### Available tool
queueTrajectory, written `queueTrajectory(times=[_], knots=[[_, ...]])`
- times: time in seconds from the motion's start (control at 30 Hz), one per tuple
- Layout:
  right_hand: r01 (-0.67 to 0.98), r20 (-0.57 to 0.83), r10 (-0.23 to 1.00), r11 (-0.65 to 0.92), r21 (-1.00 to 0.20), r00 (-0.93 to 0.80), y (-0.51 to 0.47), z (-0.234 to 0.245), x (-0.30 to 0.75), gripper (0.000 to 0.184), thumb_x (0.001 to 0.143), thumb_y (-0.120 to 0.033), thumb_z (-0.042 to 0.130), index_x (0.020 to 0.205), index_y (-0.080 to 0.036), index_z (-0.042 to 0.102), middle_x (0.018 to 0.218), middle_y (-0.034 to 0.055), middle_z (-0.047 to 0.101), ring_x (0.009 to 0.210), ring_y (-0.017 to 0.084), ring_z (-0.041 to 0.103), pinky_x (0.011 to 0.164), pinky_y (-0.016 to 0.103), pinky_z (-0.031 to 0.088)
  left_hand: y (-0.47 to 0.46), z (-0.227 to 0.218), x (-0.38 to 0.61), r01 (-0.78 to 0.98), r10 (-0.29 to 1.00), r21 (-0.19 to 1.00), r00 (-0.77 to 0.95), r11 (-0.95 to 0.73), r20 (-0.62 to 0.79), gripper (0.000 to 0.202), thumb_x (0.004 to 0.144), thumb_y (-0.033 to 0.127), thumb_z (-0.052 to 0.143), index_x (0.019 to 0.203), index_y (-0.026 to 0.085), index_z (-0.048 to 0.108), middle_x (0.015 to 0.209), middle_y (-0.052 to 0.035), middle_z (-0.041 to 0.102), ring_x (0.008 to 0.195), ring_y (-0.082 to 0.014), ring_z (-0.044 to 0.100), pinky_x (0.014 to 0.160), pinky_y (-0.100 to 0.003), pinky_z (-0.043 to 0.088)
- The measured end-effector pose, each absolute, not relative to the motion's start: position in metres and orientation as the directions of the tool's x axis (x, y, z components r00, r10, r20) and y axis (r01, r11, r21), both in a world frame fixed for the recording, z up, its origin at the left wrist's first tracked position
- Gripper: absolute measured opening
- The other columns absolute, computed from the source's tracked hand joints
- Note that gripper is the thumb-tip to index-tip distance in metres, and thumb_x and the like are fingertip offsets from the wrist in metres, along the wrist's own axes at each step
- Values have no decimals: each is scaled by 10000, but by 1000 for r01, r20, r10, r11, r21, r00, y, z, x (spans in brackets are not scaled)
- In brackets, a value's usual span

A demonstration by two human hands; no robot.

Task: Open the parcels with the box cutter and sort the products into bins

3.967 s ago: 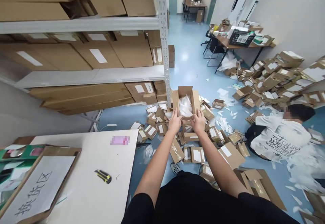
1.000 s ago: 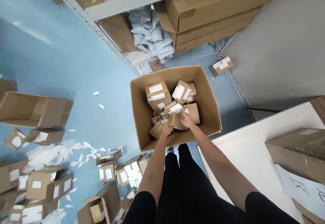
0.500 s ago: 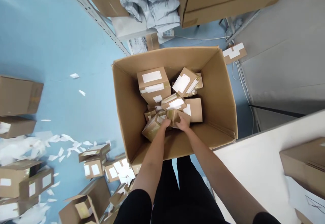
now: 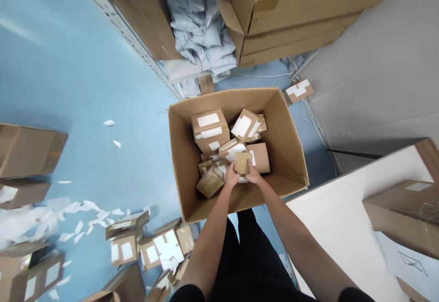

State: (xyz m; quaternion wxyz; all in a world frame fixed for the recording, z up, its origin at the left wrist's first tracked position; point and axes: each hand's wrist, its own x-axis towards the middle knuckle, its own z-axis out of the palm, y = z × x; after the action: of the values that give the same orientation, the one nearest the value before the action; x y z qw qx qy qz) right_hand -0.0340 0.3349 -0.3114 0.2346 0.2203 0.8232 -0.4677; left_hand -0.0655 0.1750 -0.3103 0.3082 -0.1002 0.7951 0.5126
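Note:
Between my two hands is a small cardboard box [image 4: 243,162], lifted above other boxes inside a large open carton [image 4: 181,165]. My left hand [image 4: 232,176] grips its left side, and my right hand [image 4: 253,174] presses on its right side. Around it in the carton lie several labelled boxes: a tall stack-like box [image 4: 210,130] at the back left, a tilted box [image 4: 245,125] at the back right, a plain-sided box [image 4: 259,157] to the right, and a tilted box [image 4: 210,182] by my left hand. The held box's underside is hidden.
Shelving with grey mailing bags [image 4: 206,32] and big cartons [image 4: 288,5] stands beyond the carton. A white table [image 4: 329,210] with a box [image 4: 404,210] is at the right. Boxes [image 4: 126,247] and paper scraps [image 4: 82,219] litter the blue floor [image 4: 137,156] at left.
The small box has come up from among the others, its top now facing me between both hands. My view has shifted, so the large carton appears lower and smaller.

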Motion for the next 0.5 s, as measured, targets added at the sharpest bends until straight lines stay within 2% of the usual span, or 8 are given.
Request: queueTrajectory(times=[0.1, 0.2, 0.33, 0.5], knots=[[578, -549, 215, 472, -666, -808, 317, -272, -28, 1053, 677, -97, 652, 1673, -182, 321, 1526, 133, 602, 1353, 317, 616, 1140, 445, 500, 157, -263, -82, -306, 207, 813, -867, 496, -453, 727, 704, 55, 719, 1414, 196, 652, 1368, -126, 614, 1245, -284, 635, 1149, -417, 484], [520, -441, 276, 491, -699, -854, 299, -224, -28, 995, 705, -96, 593, 1666, -132, 338, 1466, 162, 636, 1355, 328, 611, 1134, 456, 504, 138, -207, -95, -146, 274, 864, -912, 481, -306, 655, 722, 16, 684, 1349, 204, 705, 1369, -114, 608, 1262, -276, 621, 1158, -409, 480], [407, -258, 339, 508, -759, -905, 283, -152, -40, 907, 723, -80, 563, 1621, -127, 442, 1448, 171, 632, 1325, 326, 629, 1130, 445, 509, 117, -131, -103, 65, 382, 900, -917, 432, -117, 595, 781, 84, 710, 1367, 190, 706, 1344, -115, 607, 1253, -262, 629, 1159, -396, 484], [340, -26, 479, 584, -737, -878, 283, -67, -36, 871, 705, -39, 574, 1564, -186, 537, 1431, 134, 633, 1303, 307, 635, 1110, 386, 519, 117, -59, -103, 259, 469, 883, -882, 391, 51, 580, 847, 188, 727, 1418, 275, 682, 1327, -72, 601, 1224, -230, 644, 1116, -383, 519]])
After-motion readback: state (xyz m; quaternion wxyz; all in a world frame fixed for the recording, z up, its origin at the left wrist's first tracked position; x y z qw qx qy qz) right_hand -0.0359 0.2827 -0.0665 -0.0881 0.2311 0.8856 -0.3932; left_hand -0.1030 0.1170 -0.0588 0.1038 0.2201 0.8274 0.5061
